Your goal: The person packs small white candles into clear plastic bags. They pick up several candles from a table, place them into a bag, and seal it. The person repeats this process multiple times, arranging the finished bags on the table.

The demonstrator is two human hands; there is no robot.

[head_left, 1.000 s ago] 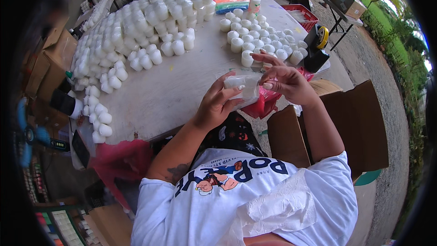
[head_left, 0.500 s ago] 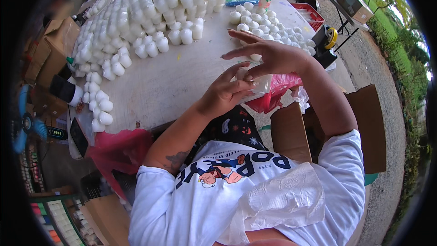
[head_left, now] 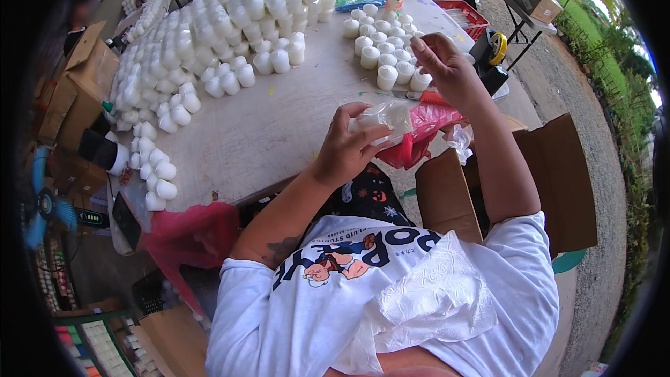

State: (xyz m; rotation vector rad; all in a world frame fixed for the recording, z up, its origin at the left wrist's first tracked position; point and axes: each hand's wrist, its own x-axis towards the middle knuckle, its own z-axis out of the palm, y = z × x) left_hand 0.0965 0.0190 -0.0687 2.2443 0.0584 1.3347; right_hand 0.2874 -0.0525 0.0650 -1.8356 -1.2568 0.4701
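My left hand [head_left: 343, 145] is closed around a clear plastic bag [head_left: 396, 117] with a white votive candle [head_left: 368, 120] visible inside, just above the table's near edge. My right hand [head_left: 450, 70] is at the near right side of a group of loose white votive candles [head_left: 386, 59]. Its fingers curve with the thumb apart, and I see nothing between them; the palm side is partly hidden. The loose candles stand upright in close rows.
Bagged white candles [head_left: 237, 17] are piled across the table's [head_left: 258, 129] far left, with smaller packs along its left edge. A pink plastic bag [head_left: 433, 120] hangs at the near edge. An open cardboard box [head_left: 450, 192] stands by my right arm; a red basket [head_left: 464, 19] lies beyond.
My right hand has left the plastic bag and moved right to the loose candles. My left hand keeps the bag, now more plainly seen.
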